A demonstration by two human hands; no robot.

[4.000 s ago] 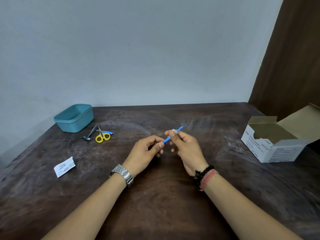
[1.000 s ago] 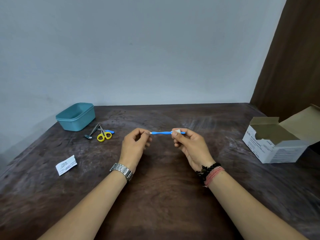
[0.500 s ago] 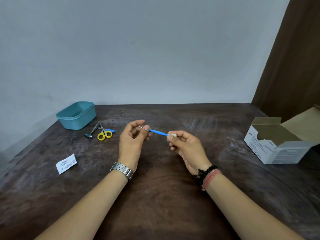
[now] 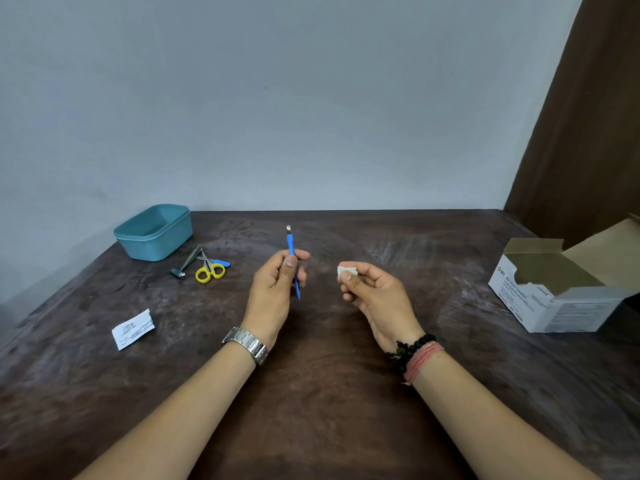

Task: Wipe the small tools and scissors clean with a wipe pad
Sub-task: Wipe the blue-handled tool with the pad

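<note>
Teal tub (image 4: 154, 233), open-topped, no contents visible, at the far left of the dark wooden table (image 4: 318, 393); open cardboard box (image 4: 561, 289) at the right edge, interior in shadow. Scissors (image 4: 209, 270) and nail clipper (image 4: 185, 265) lie just beside the tub; torn sachet (image 4: 132, 329) nearer. Left hand (image 4: 275, 289) pinches the blue tool (image 4: 292, 261) nearly upright; right hand (image 4: 374, 292) pinches the wipe pad (image 4: 347, 270), apart from it. Grey wall behind.

Dark wooden surface (image 4: 318, 393). Far left corner: teal tub (image 4: 154, 232); just beside it, nail clipper (image 4: 184, 266), yellow-handled scissors (image 4: 209, 269), blue tool (image 4: 221, 262). Left edge: white sachet (image 4: 132, 329). Right edge: open carton (image 4: 568, 285).
</note>
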